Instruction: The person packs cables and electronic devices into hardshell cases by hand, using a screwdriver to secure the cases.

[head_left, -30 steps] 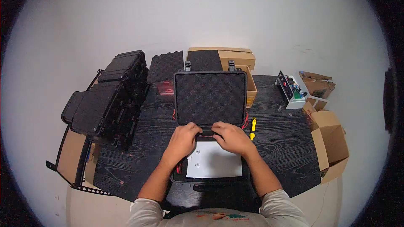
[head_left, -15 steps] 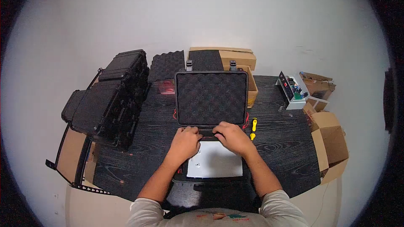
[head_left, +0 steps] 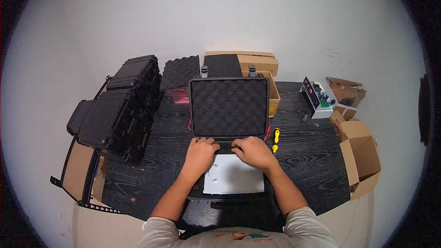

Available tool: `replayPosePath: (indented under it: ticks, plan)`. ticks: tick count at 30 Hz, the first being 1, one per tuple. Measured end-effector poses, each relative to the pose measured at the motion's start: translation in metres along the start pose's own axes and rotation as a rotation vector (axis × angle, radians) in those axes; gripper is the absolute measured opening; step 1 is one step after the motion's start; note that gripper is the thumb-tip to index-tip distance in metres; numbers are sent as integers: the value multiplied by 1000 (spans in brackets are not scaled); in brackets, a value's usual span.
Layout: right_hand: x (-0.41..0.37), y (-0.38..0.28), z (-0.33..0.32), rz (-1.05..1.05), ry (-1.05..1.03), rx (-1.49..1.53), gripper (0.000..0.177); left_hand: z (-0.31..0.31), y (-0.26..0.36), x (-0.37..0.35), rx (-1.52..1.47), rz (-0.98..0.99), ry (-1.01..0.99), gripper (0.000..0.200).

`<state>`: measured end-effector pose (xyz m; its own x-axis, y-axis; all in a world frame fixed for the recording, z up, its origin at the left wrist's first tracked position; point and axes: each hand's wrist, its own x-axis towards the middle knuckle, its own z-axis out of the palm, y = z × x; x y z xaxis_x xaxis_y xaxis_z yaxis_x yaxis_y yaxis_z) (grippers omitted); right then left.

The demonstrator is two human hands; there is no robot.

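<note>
The open black hard case (head_left: 228, 156) is found at the middle of the dark wood-grain table (head_left: 312, 156), directly in front of the person. Its lid (head_left: 228, 108) is stood upright and lined with egg-crate foam. A white panel (head_left: 234, 180) is seated flat in the base.

The left hand (head_left: 200, 152) is placed at the far left corner of the white panel, and the right hand (head_left: 251, 151) at the far right corner. Both are laid palm down, with the fingers bent onto a dark strip (head_left: 225, 147) just below the lid's hinge line. Whether anything is pinched under the fingertips cannot be told; neither hand is clenched into a fist.

Red wires (head_left: 268, 131) are seen at the lid's lower right edge. A yellow-handled screwdriver (head_left: 275, 140) is laid on the table just beside the right hand, not touched.

A stack of closed black cases (head_left: 115, 108) is noted well to the left. A foam sheet (head_left: 181, 72) and a cardboard box (head_left: 257, 62) are set behind the lid. A white electronics module (head_left: 319, 98) and an open carton (head_left: 360, 151) are noted to the right.
</note>
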<state>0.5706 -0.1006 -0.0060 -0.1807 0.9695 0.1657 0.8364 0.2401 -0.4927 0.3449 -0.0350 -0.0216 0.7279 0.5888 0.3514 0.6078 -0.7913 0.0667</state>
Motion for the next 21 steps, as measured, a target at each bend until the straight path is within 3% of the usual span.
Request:
replayPosePath:
  ticks: [19, 21]
  plan:
    - [-1, 0, 1, 35, -99, -44, 38, 0, -9, 1, -261, 19, -100, 34]
    - [-1, 3, 2, 20, -91, -21, 38, -3, -5, 1, -274, -49, -113, 31]
